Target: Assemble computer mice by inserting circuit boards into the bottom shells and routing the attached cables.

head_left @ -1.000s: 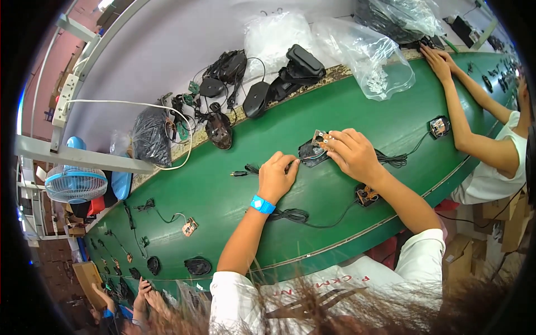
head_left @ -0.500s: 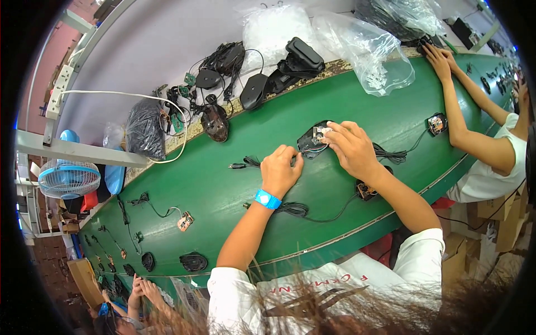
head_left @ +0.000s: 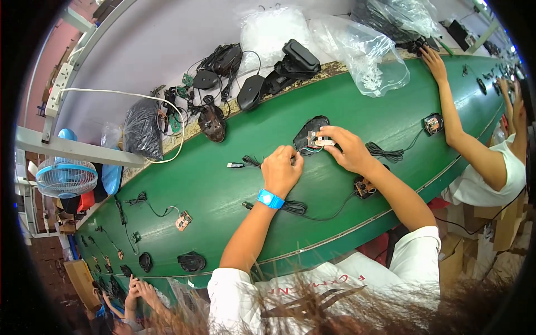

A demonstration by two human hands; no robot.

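Note:
A black computer mouse shell (head_left: 305,133) lies on the green bench in front of me. My right hand (head_left: 347,151) pinches a small circuit board (head_left: 319,138) with a white part over the shell. Thin coloured wires (head_left: 314,149) run from the board toward my left hand (head_left: 282,168). That hand is closed at the shell's lower left edge, with a blue band on its wrist. A black mouse cable (head_left: 251,161) with a plug passes under it and seems to be in its fingers; the fingertips are partly hidden.
Circuit boards with cables lie near my right forearm (head_left: 365,187), farther right (head_left: 432,124) and at left (head_left: 182,220). Mouse parts (head_left: 251,92) and clear bags (head_left: 371,64) line the back ledge. A co-worker's arm (head_left: 455,111) reaches over the bench at right.
The board has shifted slightly and more of the shell's upper part now shows. My right hand has moved a little down and left. The co-worker at right now shows one arm reaching to the ledge.

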